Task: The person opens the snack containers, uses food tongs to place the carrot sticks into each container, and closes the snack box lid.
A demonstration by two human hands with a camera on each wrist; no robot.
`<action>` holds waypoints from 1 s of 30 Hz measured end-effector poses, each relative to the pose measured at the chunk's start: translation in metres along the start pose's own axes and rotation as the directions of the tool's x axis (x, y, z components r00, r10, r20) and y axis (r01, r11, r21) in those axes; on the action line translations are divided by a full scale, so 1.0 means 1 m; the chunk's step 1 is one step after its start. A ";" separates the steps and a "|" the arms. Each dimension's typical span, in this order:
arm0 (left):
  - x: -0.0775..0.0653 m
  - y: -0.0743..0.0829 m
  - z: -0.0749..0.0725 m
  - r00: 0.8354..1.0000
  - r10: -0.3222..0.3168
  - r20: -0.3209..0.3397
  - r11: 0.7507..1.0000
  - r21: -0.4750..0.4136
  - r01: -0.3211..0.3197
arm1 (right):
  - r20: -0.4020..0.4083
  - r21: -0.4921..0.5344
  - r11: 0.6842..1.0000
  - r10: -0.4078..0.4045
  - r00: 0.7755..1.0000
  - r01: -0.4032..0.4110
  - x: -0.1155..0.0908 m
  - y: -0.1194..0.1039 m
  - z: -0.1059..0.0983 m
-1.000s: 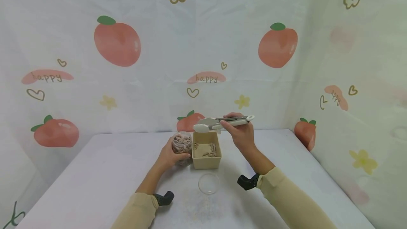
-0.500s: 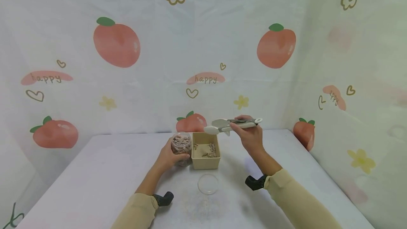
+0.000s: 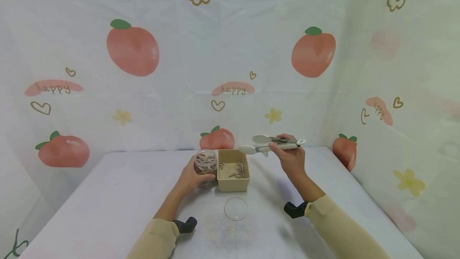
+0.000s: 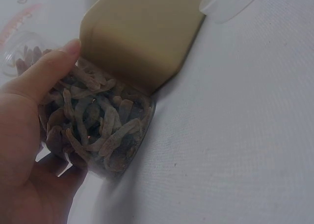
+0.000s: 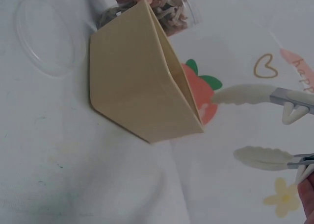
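Note:
In the head view my left hand grips a clear jar full of greyish-brown dried strips, with the thumb across its near side. Against the jar's right side stands a beige rectangular box, with a few of the same strips inside. My right hand holds white-tipped tongs above and right of the box. Their tips are apart with nothing between them, as the white tong heads show in the right wrist view. Part of the right hand is hidden there.
A clear round lid lies on the white table in front of the box. Behind the table hangs a white backdrop printed with fruit. It continues along the right side.
My right hand has moved right with the tongs, away from over the box, and the tong tips have spread wider. The left hand and the jar have stayed in place.

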State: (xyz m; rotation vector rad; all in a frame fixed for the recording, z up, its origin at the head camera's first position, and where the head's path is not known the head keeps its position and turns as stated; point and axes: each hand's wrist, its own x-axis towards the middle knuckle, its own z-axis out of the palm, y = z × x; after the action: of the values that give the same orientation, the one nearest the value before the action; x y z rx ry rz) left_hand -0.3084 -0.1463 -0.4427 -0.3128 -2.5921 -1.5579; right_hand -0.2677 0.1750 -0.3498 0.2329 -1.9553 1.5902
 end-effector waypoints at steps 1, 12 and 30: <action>0.000 0.000 0.000 1.000 0.001 0.000 1.000 0.001 -0.001 | -0.002 -0.017 1.000 0.002 1.000 -0.002 -0.002 -0.005 -0.001; 0.000 -0.001 0.000 1.000 0.006 -0.001 1.000 0.004 -0.006 | -0.047 0.084 0.995 0.050 0.998 -0.046 0.005 0.034 -0.006; 0.000 -0.001 0.000 1.000 0.003 0.000 1.000 0.010 -0.003 | -0.139 -0.035 0.997 0.061 0.988 -0.066 0.007 0.084 -0.013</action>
State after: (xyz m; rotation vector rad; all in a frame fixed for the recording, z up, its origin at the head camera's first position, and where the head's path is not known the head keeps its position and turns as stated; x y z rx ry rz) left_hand -0.3086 -0.1465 -0.4440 -0.3154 -2.5975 -1.5430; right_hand -0.3100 0.2108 -0.4140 0.0436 -1.9016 1.5632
